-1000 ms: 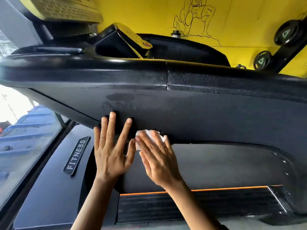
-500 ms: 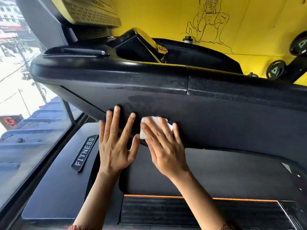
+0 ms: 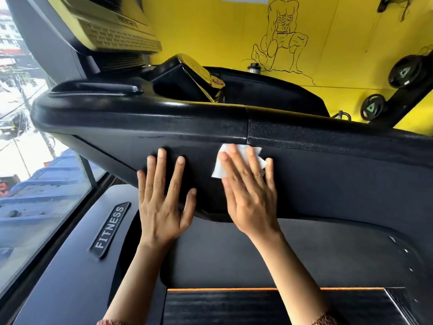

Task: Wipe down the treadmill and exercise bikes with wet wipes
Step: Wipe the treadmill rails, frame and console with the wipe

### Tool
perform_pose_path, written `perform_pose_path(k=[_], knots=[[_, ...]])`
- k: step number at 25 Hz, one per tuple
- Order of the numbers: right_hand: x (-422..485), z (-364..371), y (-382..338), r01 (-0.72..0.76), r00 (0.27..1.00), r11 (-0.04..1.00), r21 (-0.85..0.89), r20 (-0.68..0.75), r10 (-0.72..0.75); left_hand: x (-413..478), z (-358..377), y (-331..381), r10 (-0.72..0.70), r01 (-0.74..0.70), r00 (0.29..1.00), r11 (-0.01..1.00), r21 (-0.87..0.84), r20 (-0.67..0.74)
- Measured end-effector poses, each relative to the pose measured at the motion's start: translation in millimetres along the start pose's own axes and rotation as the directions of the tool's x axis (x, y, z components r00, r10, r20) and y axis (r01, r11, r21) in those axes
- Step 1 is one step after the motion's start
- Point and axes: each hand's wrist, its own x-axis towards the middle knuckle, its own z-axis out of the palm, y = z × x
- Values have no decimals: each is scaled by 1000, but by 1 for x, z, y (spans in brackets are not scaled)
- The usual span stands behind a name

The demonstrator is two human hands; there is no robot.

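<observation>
**Right hand flat on a wet wipe against the treadmill console**

Head view: the right hand lies open, fingers straight and spread, and presses a white wet wipe against the black front panel of the treadmill console. The wipe sits high on the panel, its top edge touching the underside of the rounded handrail, right below the seam where the rail's two sections meet. The fingers cover most of the wipe; the corners that show suggest a folded piece lying wider than tall, tilted up toward the right. The fingers point up at the rail.

Just beside it, the left hand rests open and flat on the same panel, holding nothing, with its fingers fanned and pointing up. The two hands are close but not touching.

On top of the console, a shallow recess holds a black box with a yellow face, which leans tilted toward the left. A small metal cap shows at the back rim; I cannot tell what it belongs to.

The console runs left to right across the view. Below it, the dark belt, edged by an orange line, runs lengthwise toward the person. A side cover carries a FITNESS badge. A window is on the left, and a yellow wall with a line drawing and hung weight plates stands behind.
</observation>
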Motion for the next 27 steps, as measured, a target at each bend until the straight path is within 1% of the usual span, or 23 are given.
perform_pose_path(k=[2, 4, 5, 6, 7, 8, 10, 11, 12, 13, 14, 16, 17, 18, 19, 21, 24, 25, 27], knots=[[-18, -8, 27, -178, 982, 983, -30, -61, 176, -2, 1, 0, 15, -15, 1000, 1000, 11, 0], [-33, -15, 42, -380, 918, 924, 30, -107, 381, -5, 2, -3, 31, -31, 999, 999, 24, 7], [-35, -15, 40, -440, 887, 895, 73, -123, 446, -6, 2, -5, 42, -43, 999, 999, 31, 7], [-31, -12, 32, -462, 872, 880, 111, -127, 473, -6, 1, -7, 52, -53, 999, 998, 36, 5], [-24, -8, 17, -446, 880, 884, 140, -114, 462, -6, 1, -10, 57, -57, 998, 998, 42, 3], [-16, -3, -1, -394, 908, 905, 163, -81, 410, -5, 0, -12, 52, -51, 999, 998, 46, 0], [0, 6, -34, -187, 981, 959, 211, -4, 193, -4, -4, -18, 16, -15, 1000, 998, 61, -16], [6, 8, -43, -76, 997, 971, 225, 27, 72, -5, -7, -23, -7, 9, 1000, 997, 71, -25], [8, 9, -47, 6, 999, 974, 227, 49, -18, -6, -10, -29, -27, 30, 999, 996, 82, -33], [6, 8, -45, 38, 997, 978, 203, 60, -51, -7, -14, -36, -47, 50, 998, 995, 90, -37], [2, 6, -40, 15, 998, 987, 162, 57, -25, -8, -18, -41, -75, 78, 996, 993, 93, -38], [-7, 5, -33, -122, 993, 984, 130, 18, 121, -10, -28, -55, -153, 157, 987, 983, 97, -46], [-8, 6, -35, -170, 985, 976, 134, 8, 170, -10, -31, -61, -185, 189, 981, 977, 95, -51], [-6, 9, -42, -178, 984, 975, 131, 13, 178, -8, -34, -67, -196, 200, 979, 975, 95, -52], [0, 13, -53, -148, 989, 982, 121, 23, 147, -6, -36, -73, -186, 191, 981, 977, 99, -51], [16, 22, -80, -41, 998, 994, 103, 47, 36, -1, -37, -83, -149, 153, 988, 982, 109, -45], [40, 32, -108, 79, 993, 988, 130, 77, -89, 4, -38, -91, -113, 118, 992, 988, 96, -47], [47, 34, -116, 112, 988, 984, 141, 87, -125, 4, -39, -93, -114, 119, 992, 989, 91, -52], [60, 37, -132, 175, 975, 973, 148, 111, -192, 1, -41, -99, -159, 163, 986, 984, 71, -57]])
